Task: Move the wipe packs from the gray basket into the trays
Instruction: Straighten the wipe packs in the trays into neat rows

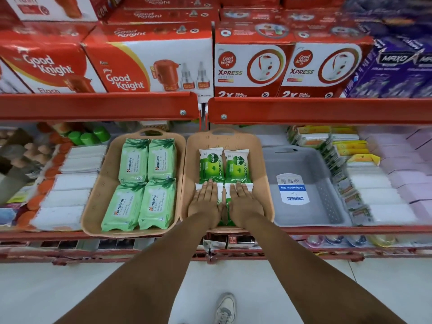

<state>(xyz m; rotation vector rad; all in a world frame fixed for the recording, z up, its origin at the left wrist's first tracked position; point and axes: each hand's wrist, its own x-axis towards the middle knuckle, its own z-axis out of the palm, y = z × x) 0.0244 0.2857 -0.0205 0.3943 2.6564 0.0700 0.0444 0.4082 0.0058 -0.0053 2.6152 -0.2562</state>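
Observation:
Two beige trays sit side by side on the shelf. The left tray holds several light green Himalaya wipe packs. In the right tray, two green Dettol wipe packs lie at the back. My left hand and my right hand rest flat, fingers together, on two more Dettol packs at the tray's front, which they mostly hide. The gray basket stands to the right, with only a blue and white label on its floor.
A red shelf rail overhangs the trays from above, with red Good Knight boxes stacked on it. White packets flank the left tray; yellow and white packets crowd the basket's right side. My shoe is on the pale floor.

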